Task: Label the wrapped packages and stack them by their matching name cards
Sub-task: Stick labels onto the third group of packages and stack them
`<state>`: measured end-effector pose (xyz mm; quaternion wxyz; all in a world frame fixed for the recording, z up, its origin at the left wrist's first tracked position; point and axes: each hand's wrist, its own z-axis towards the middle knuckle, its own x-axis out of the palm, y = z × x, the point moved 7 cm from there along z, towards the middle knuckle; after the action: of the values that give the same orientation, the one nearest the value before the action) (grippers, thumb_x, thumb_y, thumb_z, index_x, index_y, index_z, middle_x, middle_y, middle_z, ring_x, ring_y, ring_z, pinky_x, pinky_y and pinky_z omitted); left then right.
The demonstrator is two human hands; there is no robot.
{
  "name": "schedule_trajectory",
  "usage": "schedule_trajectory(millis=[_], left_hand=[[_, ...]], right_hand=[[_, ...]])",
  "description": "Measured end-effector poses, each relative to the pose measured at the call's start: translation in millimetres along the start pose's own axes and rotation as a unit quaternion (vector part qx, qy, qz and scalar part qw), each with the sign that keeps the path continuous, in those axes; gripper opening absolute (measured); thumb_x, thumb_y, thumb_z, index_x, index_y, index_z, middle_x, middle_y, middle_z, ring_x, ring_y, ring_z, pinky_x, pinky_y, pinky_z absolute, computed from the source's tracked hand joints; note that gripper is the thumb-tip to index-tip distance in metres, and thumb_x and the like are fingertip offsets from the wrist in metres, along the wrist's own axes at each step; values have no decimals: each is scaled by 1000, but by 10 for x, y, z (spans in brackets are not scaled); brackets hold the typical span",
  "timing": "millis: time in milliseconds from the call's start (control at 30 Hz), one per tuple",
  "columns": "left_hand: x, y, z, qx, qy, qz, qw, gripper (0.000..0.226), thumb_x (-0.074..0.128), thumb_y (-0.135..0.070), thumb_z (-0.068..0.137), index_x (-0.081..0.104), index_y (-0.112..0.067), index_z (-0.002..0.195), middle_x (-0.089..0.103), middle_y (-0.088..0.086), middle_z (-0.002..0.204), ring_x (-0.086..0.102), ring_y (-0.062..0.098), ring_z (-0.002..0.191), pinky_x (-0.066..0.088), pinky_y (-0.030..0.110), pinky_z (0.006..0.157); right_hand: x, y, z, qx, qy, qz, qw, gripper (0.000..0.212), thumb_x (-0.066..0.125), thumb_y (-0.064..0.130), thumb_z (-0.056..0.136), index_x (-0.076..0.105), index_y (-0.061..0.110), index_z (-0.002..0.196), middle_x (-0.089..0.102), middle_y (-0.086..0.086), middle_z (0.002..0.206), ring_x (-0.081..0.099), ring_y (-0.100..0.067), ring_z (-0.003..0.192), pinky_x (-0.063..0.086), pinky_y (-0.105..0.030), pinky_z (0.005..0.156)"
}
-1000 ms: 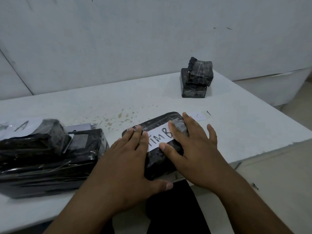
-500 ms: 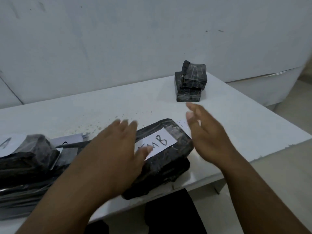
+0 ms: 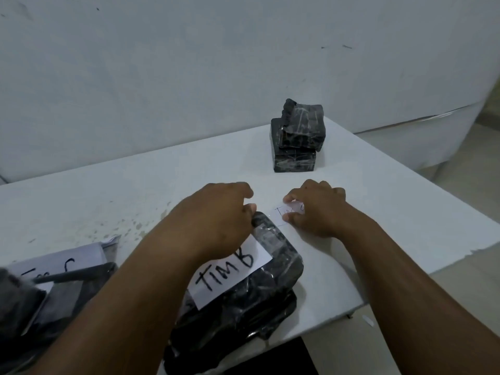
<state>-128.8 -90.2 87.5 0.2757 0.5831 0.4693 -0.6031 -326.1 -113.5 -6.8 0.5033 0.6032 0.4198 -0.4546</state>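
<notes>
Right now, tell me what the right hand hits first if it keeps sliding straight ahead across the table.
Probably the stack of two black wrapped packages, standing ahead and slightly left of the right hand; only bare table shows between, though depth is unclear.

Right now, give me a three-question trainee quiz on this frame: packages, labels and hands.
1. True or false: the labelled package nearest the person reads "TIM B".
2. What is the right hand doing? A) pinching a small paper card lying on the table; B) lifting the far stack; C) holding a marker.
3. How many wrapped packages make up the far stack?

Key
1. True.
2. A. The left hand is at the far end of the labelled package, fingers curled; whether it grips is unclear.
3. Two, the upper one sitting askew on the lower.
</notes>
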Motion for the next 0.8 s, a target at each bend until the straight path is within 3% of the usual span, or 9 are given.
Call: schedule_trajectory(millis=[200, 267, 333, 467, 633, 700, 800], left_hand=[[83, 95, 66, -25, 19, -2, 999, 44, 39, -49, 105, 46, -36, 147, 47, -7, 154, 46, 18, 139, 39, 37, 109], [88, 118, 78, -32, 18, -6, 999, 47, 39, -51, 105, 47, -33, 148, 46, -7, 156, 44, 18, 141, 37, 38, 113], [72, 149, 93, -36, 8, -16, 999, 51, 40, -53, 104, 47, -30, 149, 45, -7, 157, 42, 17, 143, 35, 37, 114], [22, 170, 126, -39, -22, -47, 998, 54, 43, -58, 101, 43, -34, 149, 49, -8, 153, 47, 16, 137, 40, 39, 111], [-100, 79, 203, -60, -78, -158, 983, 67, 60, -64, 90, 40, -34, 146, 57, -4, 140, 57, 18, 121, 43, 32, 91], [-182, 54, 239, -68, -96, -217, 969, 56, 68, -57, 88, 53, -29, 134, 65, -6, 123, 63, 15, 108, 48, 31, 84], [-314, 61, 279, -58, -139, -327, 933, 13, 73, -34, 92, 73, -22, 96, 78, -4, 87, 74, 12, 82, 62, 43, 82]], right_hand=[[-54, -47, 150, -17, -19, 29, 999, 14, 62, 51, 94, 64, 39, 101, 50, 7, 107, 40, -22, 118, 23, -39, 88], [-86, -54, 161, -27, -21, 44, 998, 12, 62, 49, 96, 63, 38, 92, 48, 8, 106, 37, -19, 112, 22, -38, 88], [-143, -48, 143, -40, -24, 66, 997, 11, 61, 46, 98, 61, 38, 91, 49, 9, 109, 35, -15, 109, 23, -38, 89], [-391, -68, 22, -56, -74, 157, 983, 15, 61, 37, 101, 60, 32, 87, 61, 16, 96, 56, -11, 96, 39, -39, 88], [-795, 72, -235, -100, -113, 273, 950, 11, 63, 37, 100, 64, 31, 90, 67, 14, 92, 61, -6, 86, 45, -25, 68], [-924, 137, -296, -113, -122, 289, 943, 11, 63, 38, 99, 65, 31, 91, 68, 14, 91, 61, -8, 84, 47, -24, 67], [-1057, 168, -328, -116, -138, 305, 935, 11, 67, 41, 97, 67, 32, 91, 68, 15, 88, 61, -5, 80, 44, -19, 65]])
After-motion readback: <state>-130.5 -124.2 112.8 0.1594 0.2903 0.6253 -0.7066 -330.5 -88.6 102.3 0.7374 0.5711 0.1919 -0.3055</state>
